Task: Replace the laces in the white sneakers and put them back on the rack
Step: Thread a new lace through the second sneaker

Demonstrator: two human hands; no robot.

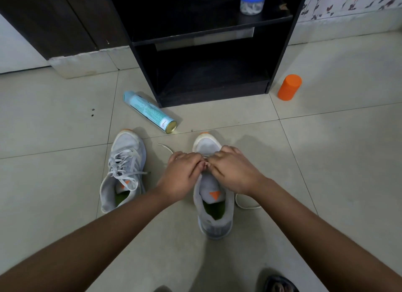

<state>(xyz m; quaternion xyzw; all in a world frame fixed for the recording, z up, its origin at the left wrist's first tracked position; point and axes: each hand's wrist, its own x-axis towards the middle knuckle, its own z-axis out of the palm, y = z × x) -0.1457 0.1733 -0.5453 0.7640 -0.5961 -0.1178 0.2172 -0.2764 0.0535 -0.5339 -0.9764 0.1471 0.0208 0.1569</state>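
The pale tiled floor (326,161) fills most of the frame. The black wooden shoe rack (217,97) stands at upper centre, and its lower shelf is dark and looks vacant.

The two white mesh sneakers with orange toe tips sit on the floor below it. The laced sneaker (124,172) is at centre left. The sneaker being worked on (214,204) is at centre, toe towards the rack, and neither shoe is on the rack yet.

The left hand (182,174) and right hand (232,170) meet over its eyelet area. Both have curled fingers that appear to pinch the flat white lace (165,148), though the exact pinch point is hidden beneath the knuckles. One lace end trails off towards the upper left and a loop lies on the floor to the right of the shoe.

A light blue spray can (150,112) lies on its side just left of the rack's base. An orange plastic cylinder (289,87) stands to the rack's right. A clear jar with a blue lid (253,1) sits on the upper shelf.

Lacing looks barely begun at the toe-end eyelets. The trailing ends look uneven, so one side may run short at the top. A missed eyelet or a twisted lace would mean unthreading. A firm pull could also drag the unsteadied shoe.
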